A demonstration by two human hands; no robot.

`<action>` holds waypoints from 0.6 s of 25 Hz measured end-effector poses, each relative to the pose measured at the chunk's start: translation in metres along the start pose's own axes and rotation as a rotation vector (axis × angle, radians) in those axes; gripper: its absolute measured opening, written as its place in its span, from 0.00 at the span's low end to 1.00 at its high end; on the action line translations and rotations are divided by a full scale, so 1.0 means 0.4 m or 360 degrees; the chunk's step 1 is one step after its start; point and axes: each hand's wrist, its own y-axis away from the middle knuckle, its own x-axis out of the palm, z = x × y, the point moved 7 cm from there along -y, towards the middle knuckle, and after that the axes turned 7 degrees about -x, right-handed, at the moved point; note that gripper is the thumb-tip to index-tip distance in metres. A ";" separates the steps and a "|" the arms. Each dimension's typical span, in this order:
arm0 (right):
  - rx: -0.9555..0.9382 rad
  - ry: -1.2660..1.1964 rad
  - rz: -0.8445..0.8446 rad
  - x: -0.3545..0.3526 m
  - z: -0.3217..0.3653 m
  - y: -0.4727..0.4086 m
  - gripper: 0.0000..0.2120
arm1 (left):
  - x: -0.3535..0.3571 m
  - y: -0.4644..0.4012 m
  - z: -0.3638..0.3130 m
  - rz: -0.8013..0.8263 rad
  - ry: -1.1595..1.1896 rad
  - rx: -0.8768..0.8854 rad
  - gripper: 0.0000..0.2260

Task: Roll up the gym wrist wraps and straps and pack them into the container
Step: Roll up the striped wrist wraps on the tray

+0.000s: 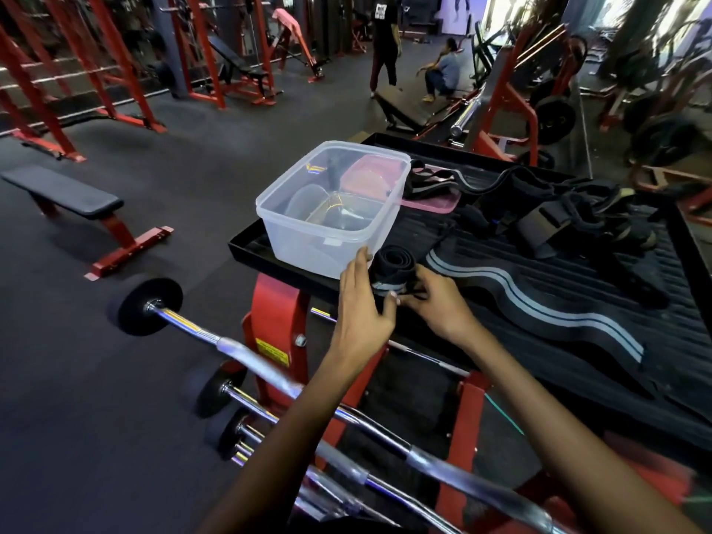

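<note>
Both hands (362,302) (435,302) clamp the rolled black striped wrap (393,267); next, probably, into the clear plastic container (327,240)

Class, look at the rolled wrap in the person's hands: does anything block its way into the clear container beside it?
Nothing visible does. The rolled wrap, held by the left hand and right hand, sits just beside the clear container, which is open-topped; its pink lid lies behind it.

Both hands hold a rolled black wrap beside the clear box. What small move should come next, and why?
Probably lift the rolled wrap into the clear container. It looks fully rolled, both the left hand and right hand grip it, and the open container stands just beside it.
</note>
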 end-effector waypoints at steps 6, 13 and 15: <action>-0.0083 0.0082 -0.0237 -0.081 0.012 0.021 0.21 | -0.025 0.035 -0.094 -0.0405 -0.0168 0.0250 0.31; -0.0002 0.0477 -0.0462 -0.209 -0.039 0.053 0.19 | -0.003 0.048 -0.153 -0.0579 -0.0266 0.0471 0.25; 0.0234 0.0841 -0.0217 -0.223 -0.089 0.045 0.28 | 0.034 0.059 -0.210 -0.0368 0.0062 0.0700 0.20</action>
